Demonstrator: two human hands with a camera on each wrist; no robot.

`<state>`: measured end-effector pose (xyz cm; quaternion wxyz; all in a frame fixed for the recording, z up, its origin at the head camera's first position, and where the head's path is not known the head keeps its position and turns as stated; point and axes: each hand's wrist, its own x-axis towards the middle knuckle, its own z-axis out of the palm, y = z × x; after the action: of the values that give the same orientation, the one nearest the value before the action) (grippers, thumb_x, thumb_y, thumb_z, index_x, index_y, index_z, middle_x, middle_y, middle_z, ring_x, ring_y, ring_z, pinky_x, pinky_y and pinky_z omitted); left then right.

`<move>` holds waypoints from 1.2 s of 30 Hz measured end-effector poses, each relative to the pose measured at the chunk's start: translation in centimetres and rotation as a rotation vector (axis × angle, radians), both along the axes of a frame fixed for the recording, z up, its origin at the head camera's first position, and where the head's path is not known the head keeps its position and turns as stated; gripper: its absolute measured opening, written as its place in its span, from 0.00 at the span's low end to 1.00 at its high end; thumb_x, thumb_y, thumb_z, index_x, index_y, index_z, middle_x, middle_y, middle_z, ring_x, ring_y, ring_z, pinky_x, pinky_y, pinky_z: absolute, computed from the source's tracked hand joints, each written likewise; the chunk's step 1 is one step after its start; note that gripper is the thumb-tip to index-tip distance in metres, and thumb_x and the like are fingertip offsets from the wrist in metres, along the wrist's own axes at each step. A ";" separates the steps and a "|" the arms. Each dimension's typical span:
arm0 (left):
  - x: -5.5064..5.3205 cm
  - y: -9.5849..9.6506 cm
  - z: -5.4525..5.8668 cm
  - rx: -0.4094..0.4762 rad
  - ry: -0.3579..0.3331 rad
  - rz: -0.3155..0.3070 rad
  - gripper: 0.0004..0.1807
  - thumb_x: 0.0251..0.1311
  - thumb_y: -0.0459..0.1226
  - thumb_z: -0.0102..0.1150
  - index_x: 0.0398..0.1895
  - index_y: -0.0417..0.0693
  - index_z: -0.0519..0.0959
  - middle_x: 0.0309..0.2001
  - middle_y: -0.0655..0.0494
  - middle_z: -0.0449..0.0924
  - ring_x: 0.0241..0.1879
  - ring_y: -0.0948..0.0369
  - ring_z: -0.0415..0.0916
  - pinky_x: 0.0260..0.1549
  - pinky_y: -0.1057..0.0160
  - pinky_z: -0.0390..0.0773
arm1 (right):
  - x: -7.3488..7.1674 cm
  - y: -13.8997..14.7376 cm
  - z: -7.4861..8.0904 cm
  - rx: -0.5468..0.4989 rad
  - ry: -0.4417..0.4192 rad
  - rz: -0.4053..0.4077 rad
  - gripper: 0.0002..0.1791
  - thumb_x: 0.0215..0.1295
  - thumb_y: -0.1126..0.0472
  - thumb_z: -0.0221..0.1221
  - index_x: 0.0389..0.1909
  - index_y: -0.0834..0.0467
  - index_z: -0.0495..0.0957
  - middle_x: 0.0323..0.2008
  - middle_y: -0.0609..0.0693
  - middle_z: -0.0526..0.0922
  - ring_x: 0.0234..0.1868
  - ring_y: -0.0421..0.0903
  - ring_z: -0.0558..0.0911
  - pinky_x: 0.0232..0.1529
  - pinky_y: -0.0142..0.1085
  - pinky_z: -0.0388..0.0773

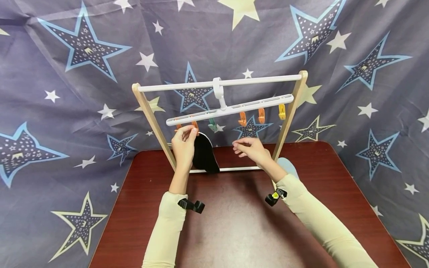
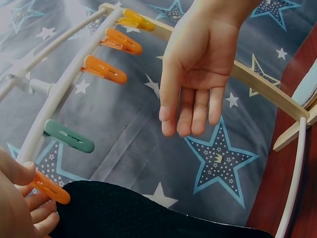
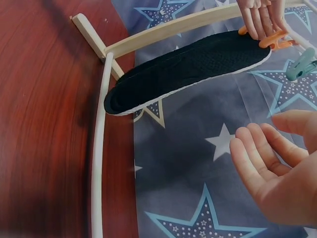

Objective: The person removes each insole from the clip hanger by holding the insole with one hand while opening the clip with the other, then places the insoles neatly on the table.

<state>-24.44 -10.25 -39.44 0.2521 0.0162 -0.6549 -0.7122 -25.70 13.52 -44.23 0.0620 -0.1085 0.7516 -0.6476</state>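
A black insole (image 1: 204, 154) with a white edge hangs from the left end of a white hanger (image 1: 231, 110), its upper end by two orange clips. My left hand (image 1: 184, 143) pinches one orange clip (image 2: 52, 188) between thumb and fingers, just at the insole's top edge. The second orange clip (image 3: 242, 30) is partly hidden behind that hand. My right hand (image 1: 251, 150) is held in the air right of the insole, fingers loosely extended and holding nothing. A green clip (image 2: 69, 135) hangs between the two hands.
The hanger hooks over the top bar (image 1: 261, 80) of a wooden-sided rack on a red-brown table (image 1: 231, 219). More orange clips (image 1: 261, 115) and a yellow clip (image 1: 282, 111) hang at right. A light blue rounded item (image 1: 287, 166) lies behind the right forearm. Star-patterned cloth (image 1: 83, 149) surrounds the table.
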 end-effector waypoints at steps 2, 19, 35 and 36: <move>0.0 0.0 -0.1 -0.005 0.007 0.005 0.09 0.65 0.27 0.64 0.45 0.27 0.82 0.42 0.34 0.86 0.34 0.73 0.82 0.44 0.76 0.81 | 0.1 -0.4 0.0 -0.008 -0.002 0.002 0.17 0.74 0.66 0.58 0.56 0.73 0.79 0.45 0.68 0.87 0.36 0.41 0.88 0.47 0.51 0.88; 0.7 -0.2 0.1 0.093 0.022 0.007 0.15 0.62 0.27 0.67 0.50 0.28 0.80 0.39 0.47 0.86 0.34 0.70 0.83 0.41 0.74 0.82 | 0.4 -2.7 -0.3 -0.048 -0.008 0.023 0.14 0.72 0.65 0.60 0.52 0.70 0.82 0.45 0.70 0.86 0.40 0.50 0.89 0.50 0.55 0.86; 1.2 -0.3 0.8 0.032 -0.063 0.020 0.19 0.62 0.30 0.69 0.55 0.31 0.82 0.50 0.35 0.85 0.36 0.72 0.81 0.42 0.78 0.81 | 0.4 -4.2 -0.5 -0.055 0.008 0.024 0.14 0.71 0.66 0.61 0.52 0.70 0.82 0.47 0.69 0.87 0.48 0.59 0.87 0.51 0.52 0.86; 1.2 -0.3 0.8 0.033 -0.062 0.019 0.19 0.62 0.30 0.69 0.55 0.30 0.82 0.50 0.34 0.85 0.36 0.72 0.81 0.42 0.78 0.81 | 0.3 -4.2 -0.5 -0.058 0.005 0.024 0.14 0.71 0.66 0.61 0.52 0.70 0.82 0.47 0.69 0.87 0.48 0.59 0.87 0.50 0.52 0.87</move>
<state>-23.28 -10.57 -38.65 0.2380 0.0486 -0.6505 -0.7196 -25.39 9.30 -44.77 0.0645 -0.1207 0.7312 -0.6683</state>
